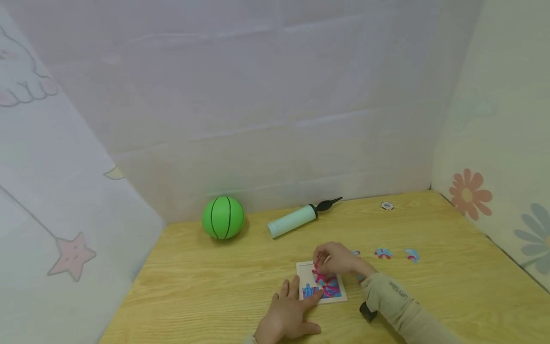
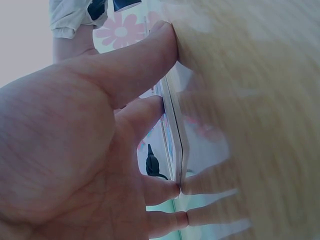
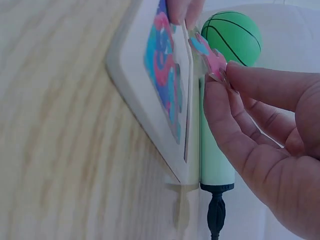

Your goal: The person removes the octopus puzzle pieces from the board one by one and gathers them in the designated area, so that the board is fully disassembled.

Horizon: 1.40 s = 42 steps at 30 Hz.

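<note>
A shallow white puzzle board [image 1: 305, 273] lies on the wooden table, partly filled with pink, blue and purple pieces [image 1: 331, 289]. My left hand [image 1: 287, 316] is spread beside it, palm down. One finger presses on its near part, while other fingertips rest by its left edge, as the left wrist view shows against the board's side [image 2: 176, 142]. Between thumb and fingers, my right hand [image 1: 337, 258] pinches a pink and blue puzzle piece [image 3: 214, 59]. That piece is tilted over the board's open area, apart from the fitted pieces in the right wrist view.
Loose puzzle pieces [image 1: 383, 253] lie right of the board, some partly hidden by the right arm. Behind stand a green ball [image 1: 223, 218] and a pale green hand pump [image 1: 293, 220] with a black end. A round chip [image 1: 387, 205] lies at the back right.
</note>
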### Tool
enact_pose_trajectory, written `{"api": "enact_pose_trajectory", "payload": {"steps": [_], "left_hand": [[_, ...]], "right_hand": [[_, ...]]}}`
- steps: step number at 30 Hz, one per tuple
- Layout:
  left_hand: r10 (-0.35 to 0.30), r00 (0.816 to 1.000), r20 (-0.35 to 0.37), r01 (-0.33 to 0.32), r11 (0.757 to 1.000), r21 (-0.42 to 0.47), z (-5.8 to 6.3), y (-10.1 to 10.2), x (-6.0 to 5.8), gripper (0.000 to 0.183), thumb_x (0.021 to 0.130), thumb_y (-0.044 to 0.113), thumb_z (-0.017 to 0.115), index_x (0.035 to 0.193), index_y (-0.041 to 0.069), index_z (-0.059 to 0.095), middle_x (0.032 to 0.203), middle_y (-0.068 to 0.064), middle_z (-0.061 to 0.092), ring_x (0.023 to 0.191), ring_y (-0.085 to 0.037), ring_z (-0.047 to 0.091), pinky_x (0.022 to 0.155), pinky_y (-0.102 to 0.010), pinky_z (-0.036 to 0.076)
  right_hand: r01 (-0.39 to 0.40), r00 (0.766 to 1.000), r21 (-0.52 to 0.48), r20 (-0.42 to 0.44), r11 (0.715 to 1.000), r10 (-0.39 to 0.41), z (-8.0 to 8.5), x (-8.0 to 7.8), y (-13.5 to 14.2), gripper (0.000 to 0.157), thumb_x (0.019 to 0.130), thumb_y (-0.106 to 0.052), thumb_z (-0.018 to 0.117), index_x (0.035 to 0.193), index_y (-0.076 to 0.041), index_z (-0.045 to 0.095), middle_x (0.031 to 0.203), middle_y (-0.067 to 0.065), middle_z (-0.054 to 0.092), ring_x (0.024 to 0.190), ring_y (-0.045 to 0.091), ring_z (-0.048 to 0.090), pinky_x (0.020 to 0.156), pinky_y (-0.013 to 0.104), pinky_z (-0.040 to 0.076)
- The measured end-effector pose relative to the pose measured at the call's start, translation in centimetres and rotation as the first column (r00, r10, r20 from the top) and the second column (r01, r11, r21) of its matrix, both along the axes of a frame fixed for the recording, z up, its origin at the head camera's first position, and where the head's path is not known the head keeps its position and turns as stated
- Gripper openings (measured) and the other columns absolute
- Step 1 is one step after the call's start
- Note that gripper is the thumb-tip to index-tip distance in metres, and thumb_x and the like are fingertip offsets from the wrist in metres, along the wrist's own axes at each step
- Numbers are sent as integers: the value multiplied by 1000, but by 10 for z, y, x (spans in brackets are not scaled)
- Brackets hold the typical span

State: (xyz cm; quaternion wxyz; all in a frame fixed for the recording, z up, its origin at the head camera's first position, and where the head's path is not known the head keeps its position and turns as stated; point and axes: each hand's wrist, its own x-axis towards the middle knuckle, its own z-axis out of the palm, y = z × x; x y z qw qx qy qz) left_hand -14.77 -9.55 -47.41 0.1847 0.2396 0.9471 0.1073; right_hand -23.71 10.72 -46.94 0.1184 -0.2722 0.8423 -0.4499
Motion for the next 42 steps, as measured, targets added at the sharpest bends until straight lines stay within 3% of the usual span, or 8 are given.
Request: {"api": "enact_pose_trajectory", "payload": {"steps": [8,18,32,42], "left_hand": [[18,1000,-3,-18,1000,17,1,0,0,70,80,58,67,143,49,37,155,-22,18,138,-49,19,100,-66,31],[41,999,3,-41,999,33,-2,3,6,70,79,57,69,142,49,39,155,-23,19,138,-48,20,101,-64,30],[12,1000,-24,-12,1000,5,0,3,2,72,80,59,66,144,49,35,155,-23,18,139,-48,19,101,-66,28],[17,999,-43,-17,1000,1,0,2,4,72,80,58,66,145,47,36,155,-23,17,139,-48,18,103,-64,28]], "right_hand": [[27,996,-66,82,997,-22,4,-1,15,13,80,1,71,91,-2,63,82,7,61,72,18,60,62,31,54],[65,987,-93,150,994,-50,1,10,43,12,84,0,68,94,0,62,85,9,60,79,21,58,67,35,54],[85,995,-64,54,994,-81,5,12,66,12,85,-4,69,94,-2,63,88,8,62,84,22,58,71,32,52],[90,992,-98,94,991,-81,9,19,85,15,86,-5,69,97,1,61,91,12,62,84,25,61,70,33,55]]}}
